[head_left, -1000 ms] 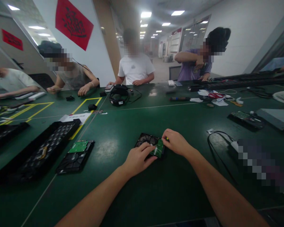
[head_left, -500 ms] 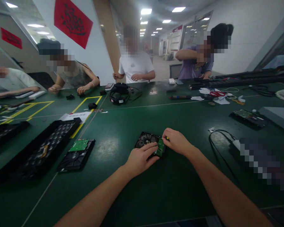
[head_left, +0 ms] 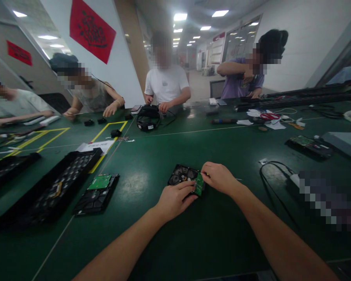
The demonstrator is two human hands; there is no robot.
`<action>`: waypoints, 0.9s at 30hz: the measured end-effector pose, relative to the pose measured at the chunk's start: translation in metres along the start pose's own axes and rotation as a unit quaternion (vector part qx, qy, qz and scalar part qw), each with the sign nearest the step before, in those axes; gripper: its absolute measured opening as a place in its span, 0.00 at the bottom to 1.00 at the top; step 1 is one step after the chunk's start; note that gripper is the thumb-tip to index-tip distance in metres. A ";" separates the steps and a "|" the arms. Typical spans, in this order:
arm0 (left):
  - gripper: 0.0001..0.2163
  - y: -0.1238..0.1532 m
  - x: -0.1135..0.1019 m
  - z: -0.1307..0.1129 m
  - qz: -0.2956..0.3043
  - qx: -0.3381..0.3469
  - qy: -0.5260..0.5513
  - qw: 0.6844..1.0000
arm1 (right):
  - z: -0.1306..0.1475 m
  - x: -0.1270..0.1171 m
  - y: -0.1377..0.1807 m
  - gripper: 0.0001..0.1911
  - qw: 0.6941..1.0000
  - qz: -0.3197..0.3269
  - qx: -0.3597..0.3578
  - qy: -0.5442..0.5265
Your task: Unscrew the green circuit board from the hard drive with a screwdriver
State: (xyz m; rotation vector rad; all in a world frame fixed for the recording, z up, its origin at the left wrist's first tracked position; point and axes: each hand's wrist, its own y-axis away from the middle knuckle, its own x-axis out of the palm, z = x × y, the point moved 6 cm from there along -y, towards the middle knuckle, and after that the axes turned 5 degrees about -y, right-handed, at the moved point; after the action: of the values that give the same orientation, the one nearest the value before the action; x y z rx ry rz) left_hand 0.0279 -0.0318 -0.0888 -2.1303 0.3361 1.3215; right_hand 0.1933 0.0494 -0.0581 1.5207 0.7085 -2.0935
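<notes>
On the green table the hard drive lies flat just before me. My left hand, fingers spread flat, presses it steady, I judge. My right hand curls at its circuit board corner; whether it grips anything I cannot tell.

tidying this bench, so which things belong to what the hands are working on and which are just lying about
In hand: hard drive under the left hand; green circuit board on it, at the right hand.
Lying about: second hard drive, black tray, headset, black cable, paper sheet.
</notes>
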 end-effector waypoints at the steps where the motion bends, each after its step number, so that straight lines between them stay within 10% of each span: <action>1: 0.14 0.000 0.000 0.000 0.000 0.000 -0.002 1.000 | 0.000 0.000 0.000 0.12 1.000 0.001 -0.003 -0.001; 15: 0.14 0.001 -0.002 -0.002 -0.004 0.003 -0.006 1.000 | -0.021 -0.004 0.000 0.11 0.991 -0.068 0.006 -0.118; 27: 0.16 0.001 -0.005 0.000 -0.036 0.003 -0.024 0.999 | -0.052 -0.054 0.021 0.12 0.905 -0.413 0.035 -0.096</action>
State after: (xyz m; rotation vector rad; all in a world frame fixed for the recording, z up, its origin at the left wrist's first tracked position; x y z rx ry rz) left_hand 0.0253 -0.0332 -0.0842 -2.0811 0.2402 1.3265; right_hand 0.2598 0.0700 -0.0224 1.1041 1.3861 -2.8400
